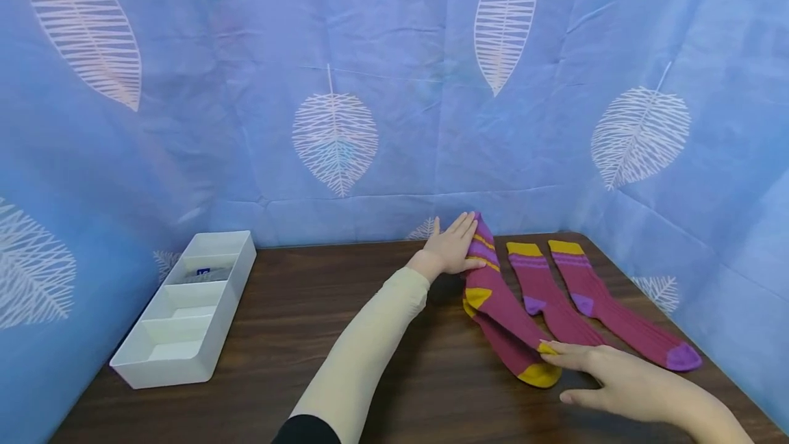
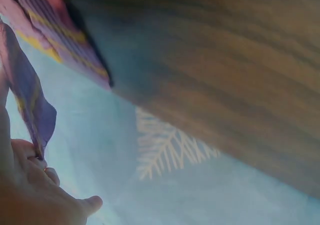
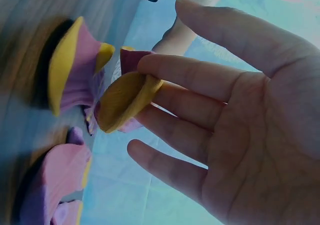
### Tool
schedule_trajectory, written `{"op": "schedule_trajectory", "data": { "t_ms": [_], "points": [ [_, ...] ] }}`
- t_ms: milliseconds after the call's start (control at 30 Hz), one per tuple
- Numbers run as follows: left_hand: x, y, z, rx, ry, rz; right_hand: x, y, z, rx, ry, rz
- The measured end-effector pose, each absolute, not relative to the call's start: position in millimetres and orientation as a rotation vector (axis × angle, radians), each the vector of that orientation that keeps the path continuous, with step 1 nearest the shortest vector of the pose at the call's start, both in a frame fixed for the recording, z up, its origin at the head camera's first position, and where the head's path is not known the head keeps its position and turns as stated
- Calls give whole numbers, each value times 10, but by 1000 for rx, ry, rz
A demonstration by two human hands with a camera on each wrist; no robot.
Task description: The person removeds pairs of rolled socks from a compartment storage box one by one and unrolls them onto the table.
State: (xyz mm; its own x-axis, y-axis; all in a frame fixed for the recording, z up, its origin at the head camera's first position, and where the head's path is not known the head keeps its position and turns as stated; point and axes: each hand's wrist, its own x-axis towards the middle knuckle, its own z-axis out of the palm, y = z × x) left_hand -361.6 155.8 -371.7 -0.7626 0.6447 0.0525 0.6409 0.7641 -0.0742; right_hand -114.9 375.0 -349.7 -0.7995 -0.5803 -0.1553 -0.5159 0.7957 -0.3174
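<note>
A maroon sock [image 1: 514, 310] with yellow heel and toe and a purple striped cuff hangs raised at both ends. At its cuff, my left hand [image 1: 448, 247] grips the fabric, with one finger sticking out in the left wrist view. The fingers of my right hand [image 1: 622, 379] are mostly straight and pinch the yellow toe [image 3: 125, 102] between them, the thumb standing apart. Underneath lies a matching sock [image 1: 508, 355], partly covered. To the right, two maroon socks with purple heels, a nearer-middle sock [image 1: 555, 300] and an outer sock [image 1: 622, 314], lie side by side.
A white divided box [image 1: 212, 348] stands at the left of the dark wooden table [image 1: 308, 293]. One compartment holds a clear packet [image 1: 209, 275] with a blue label. Blue leaf-patterned cloth [image 1: 401, 122] encloses the back and sides.
</note>
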Motion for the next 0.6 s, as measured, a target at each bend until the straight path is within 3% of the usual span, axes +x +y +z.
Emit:
{"op": "schedule_trajectory", "data": {
  "t_ms": [600],
  "points": [
    [-3591, 947, -3552, -970, -2874, 155, -1286, 3192, -3409, -909, 2667, -377]
  ]
}}
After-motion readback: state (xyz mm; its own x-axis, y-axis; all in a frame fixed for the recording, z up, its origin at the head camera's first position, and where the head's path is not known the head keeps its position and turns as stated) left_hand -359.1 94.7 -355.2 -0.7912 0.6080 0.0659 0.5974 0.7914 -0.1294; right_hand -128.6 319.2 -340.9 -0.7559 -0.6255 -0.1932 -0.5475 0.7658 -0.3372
